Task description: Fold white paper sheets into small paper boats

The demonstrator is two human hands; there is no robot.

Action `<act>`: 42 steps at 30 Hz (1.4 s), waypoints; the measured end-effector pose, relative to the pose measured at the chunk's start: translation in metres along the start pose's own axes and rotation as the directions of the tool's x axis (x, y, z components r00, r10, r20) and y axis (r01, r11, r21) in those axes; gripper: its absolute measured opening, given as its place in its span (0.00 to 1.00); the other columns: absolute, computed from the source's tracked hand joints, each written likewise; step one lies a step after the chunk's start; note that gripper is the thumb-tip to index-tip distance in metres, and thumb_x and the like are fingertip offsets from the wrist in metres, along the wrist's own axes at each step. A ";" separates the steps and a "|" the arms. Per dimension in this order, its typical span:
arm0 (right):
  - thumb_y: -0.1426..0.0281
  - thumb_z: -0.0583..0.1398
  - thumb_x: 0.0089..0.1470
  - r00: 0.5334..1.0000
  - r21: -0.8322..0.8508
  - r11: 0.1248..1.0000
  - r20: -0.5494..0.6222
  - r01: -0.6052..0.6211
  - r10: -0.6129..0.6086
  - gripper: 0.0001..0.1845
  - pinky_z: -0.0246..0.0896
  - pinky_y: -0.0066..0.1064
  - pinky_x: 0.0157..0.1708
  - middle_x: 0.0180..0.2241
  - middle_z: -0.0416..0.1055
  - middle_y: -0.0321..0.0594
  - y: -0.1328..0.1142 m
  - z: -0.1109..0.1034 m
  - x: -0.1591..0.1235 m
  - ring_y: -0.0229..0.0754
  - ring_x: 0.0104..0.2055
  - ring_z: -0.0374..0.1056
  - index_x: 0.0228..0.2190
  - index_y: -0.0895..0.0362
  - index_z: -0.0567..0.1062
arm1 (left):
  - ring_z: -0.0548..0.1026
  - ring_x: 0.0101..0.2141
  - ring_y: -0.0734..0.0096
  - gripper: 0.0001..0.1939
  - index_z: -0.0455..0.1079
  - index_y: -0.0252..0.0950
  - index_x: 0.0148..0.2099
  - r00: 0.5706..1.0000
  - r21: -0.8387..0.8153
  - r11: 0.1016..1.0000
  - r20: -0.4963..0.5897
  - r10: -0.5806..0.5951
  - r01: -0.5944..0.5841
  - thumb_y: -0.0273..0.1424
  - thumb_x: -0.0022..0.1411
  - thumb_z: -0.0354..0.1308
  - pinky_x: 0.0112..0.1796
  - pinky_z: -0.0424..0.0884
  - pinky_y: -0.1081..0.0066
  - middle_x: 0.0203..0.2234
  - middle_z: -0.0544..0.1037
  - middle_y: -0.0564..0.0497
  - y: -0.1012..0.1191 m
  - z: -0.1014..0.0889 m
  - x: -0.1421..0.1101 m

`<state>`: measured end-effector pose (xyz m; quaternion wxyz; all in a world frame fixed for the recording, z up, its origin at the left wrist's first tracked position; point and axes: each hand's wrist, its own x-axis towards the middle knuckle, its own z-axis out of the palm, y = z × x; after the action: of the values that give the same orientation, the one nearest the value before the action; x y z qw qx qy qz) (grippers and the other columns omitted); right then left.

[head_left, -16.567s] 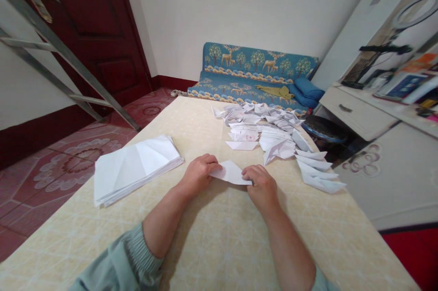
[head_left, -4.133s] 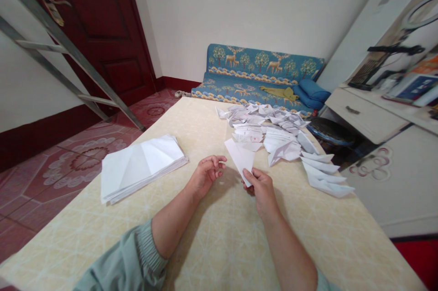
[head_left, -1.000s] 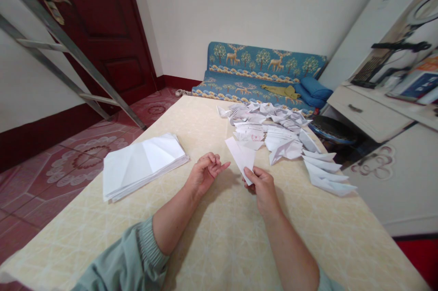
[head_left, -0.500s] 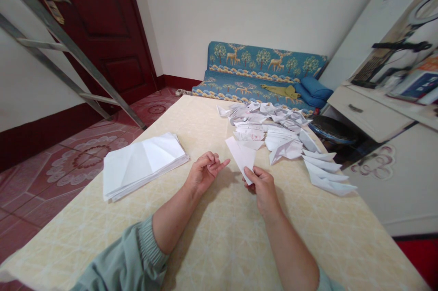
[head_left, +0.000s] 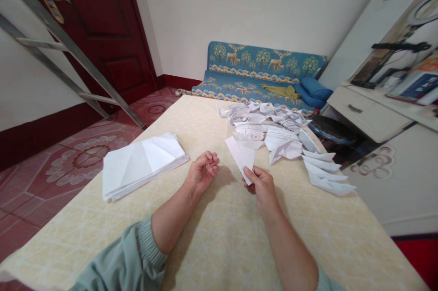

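Note:
A folded piece of white paper (head_left: 241, 154) with a pointed top is pinched between the thumb and fingers of my right hand (head_left: 262, 186). To its left, my left hand (head_left: 204, 170) is curled closed, palm side partly showing, with nothing visible in it. The two hands are apart, and the left one does not touch the paper. A stack of white sheets (head_left: 143, 163) with crease lines on top lies left of my left hand. Beyond and right of my right hand, folded paper boats (head_left: 282, 145) sit crowded in rows, some with print on them.
A pale yellow patterned cloth (head_left: 219, 245) covers the table. Behind it stands a blue sofa (head_left: 232, 82) with a deer pattern. On the left a metal ladder (head_left: 85, 60) leans near a dark red door (head_left: 102, 22). A white cabinet (head_left: 372, 113) and round stool (head_left: 331, 129) stand right.
My left hand's fingers have curled in; the little finger was stretched toward the paper before. My right hand and the folded paper have hardly moved.

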<state>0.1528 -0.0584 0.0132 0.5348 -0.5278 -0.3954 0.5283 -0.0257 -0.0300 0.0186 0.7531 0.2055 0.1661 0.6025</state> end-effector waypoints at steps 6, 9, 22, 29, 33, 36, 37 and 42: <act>0.57 0.65 0.39 1.000 0.001 1.000 0.009 0.010 -0.010 0.18 0.41 0.21 0.14 0.15 0.64 0.32 0.000 0.000 0.000 0.30 0.15 0.57 0.20 0.59 0.70 | 0.60 0.22 0.82 0.05 0.64 0.32 0.24 1.000 -0.018 1.000 0.018 0.001 -0.001 0.18 0.43 0.55 0.22 0.61 0.82 0.23 0.65 0.54 0.000 0.000 0.000; 0.57 0.66 0.38 1.000 0.000 1.000 0.006 0.012 -0.012 0.18 0.41 0.21 0.14 0.15 0.65 0.32 0.000 0.000 0.001 0.30 0.15 0.57 0.19 0.59 0.70 | 0.60 0.22 0.82 0.05 0.64 0.32 0.24 1.000 -0.021 1.000 0.020 0.001 -0.001 0.18 0.43 0.55 0.22 0.61 0.82 0.23 0.65 0.53 0.000 0.000 0.000; 0.56 0.66 0.38 1.000 -0.001 1.000 0.003 0.012 -0.012 0.18 0.41 0.22 0.14 0.15 0.65 0.32 0.000 0.000 0.001 0.31 0.15 0.57 0.20 0.59 0.70 | 0.61 0.22 0.82 0.05 0.64 0.32 0.24 1.000 -0.010 1.000 0.008 0.005 -0.005 0.18 0.43 0.55 0.23 0.61 0.82 0.23 0.65 0.53 0.000 0.001 0.000; 0.56 0.65 0.40 1.000 0.031 1.000 -0.009 0.005 -0.005 0.19 0.42 0.22 0.14 0.16 0.66 0.32 -0.001 0.001 0.000 0.30 0.15 0.58 0.20 0.59 0.70 | 0.61 0.22 0.82 0.05 0.64 0.32 0.24 1.000 -0.008 1.000 0.019 0.004 -0.004 0.18 0.44 0.55 0.23 0.62 0.82 0.24 0.65 0.53 -0.001 0.001 -0.001; 0.58 0.65 0.41 0.999 0.057 0.998 -0.016 0.033 -0.032 0.17 0.43 0.22 0.14 0.16 0.66 0.33 0.000 0.000 -0.001 0.30 0.15 0.58 0.21 0.59 0.71 | 0.61 0.22 0.82 0.05 0.64 0.32 0.24 1.000 -0.007 1.000 0.016 0.003 -0.003 0.18 0.44 0.55 0.23 0.62 0.81 0.24 0.65 0.54 -0.002 0.000 -0.001; 0.61 0.65 0.41 0.996 0.084 0.993 -0.040 0.087 -0.083 0.14 0.48 0.22 0.15 0.15 0.66 0.33 -0.001 0.000 -0.001 0.31 0.16 0.58 0.19 0.59 0.72 | 0.61 0.22 0.82 0.05 0.64 0.32 0.24 1.000 -0.008 1.000 0.013 0.005 -0.004 0.18 0.43 0.55 0.23 0.62 0.81 0.23 0.65 0.54 -0.002 0.000 0.000; 0.62 0.65 0.41 0.996 0.101 0.991 -0.044 0.085 -0.081 0.14 0.50 0.23 0.16 0.15 0.66 0.33 -0.002 0.000 -0.001 0.31 0.16 0.59 0.19 0.59 0.72 | 0.61 0.22 0.82 0.05 0.64 0.32 0.24 1.000 -0.007 1.000 0.012 0.005 -0.005 0.18 0.43 0.55 0.23 0.62 0.81 0.23 0.65 0.54 -0.001 0.000 0.000; 0.65 0.66 0.38 0.998 0.193 0.981 -0.058 0.002 0.009 0.10 0.53 0.23 0.17 0.15 0.68 0.34 -0.004 0.000 -0.001 0.32 0.16 0.60 0.19 0.59 0.73 | 0.61 0.22 0.82 0.05 0.64 0.32 0.24 1.000 -0.006 1.000 0.012 0.007 -0.007 0.19 0.44 0.55 0.22 0.62 0.81 0.23 0.65 0.54 -0.001 0.000 0.000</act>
<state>0.1532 -0.0588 0.0175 0.5939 -0.4892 -0.3255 0.5495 -0.0250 -0.0303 0.0180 0.7527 0.2073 0.1592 0.6042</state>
